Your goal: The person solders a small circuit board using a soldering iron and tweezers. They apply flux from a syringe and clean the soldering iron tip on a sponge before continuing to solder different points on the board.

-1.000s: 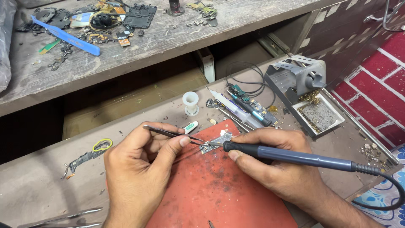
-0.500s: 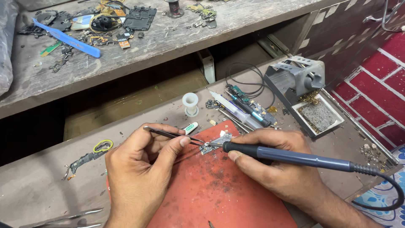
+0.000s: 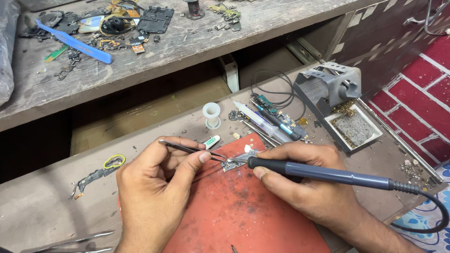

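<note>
- Soldering was the step in hand, by my read; the right hand (image 3: 314, 187) was clenched round a dark soldering iron (image 3: 323, 172), its tip down at a small circuit board (image 3: 233, 163)
- the left hand (image 3: 154, 187) pinched thin tweezers (image 3: 192, 150) between thumb and fingers; the tweezer points met the same board from the left, touching or nearly so; too small to tell whether they gripped a part
- the board lay near the top edge of a red mat (image 3: 234, 211) on the counter (image 3: 42, 211), between the two hands
- next move, as I judged it, called for a steady iron tip and a light tweezer hold; the joint was tiny and the board looked loose on the mat, so any push could slide it
- edges: the mat's top edge ran just behind the board; a white spool (image 3: 211, 114) and a pile of syringes and probes (image 3: 269, 122) sat just past it; the iron stand (image 3: 335, 91) with its sponge tray stood well to the right
- the iron's cord (image 3: 429, 211) looped off the right edge of the counter; a snag risk
- open room: bare mat toward the person; bare counter at left save for a yellow loop (image 3: 114, 161) and metal scrap; spare tweezers (image 3: 70, 241) lay at the near left edge
- the cluttered shelf (image 3: 197, 33) above stood well apart
</note>
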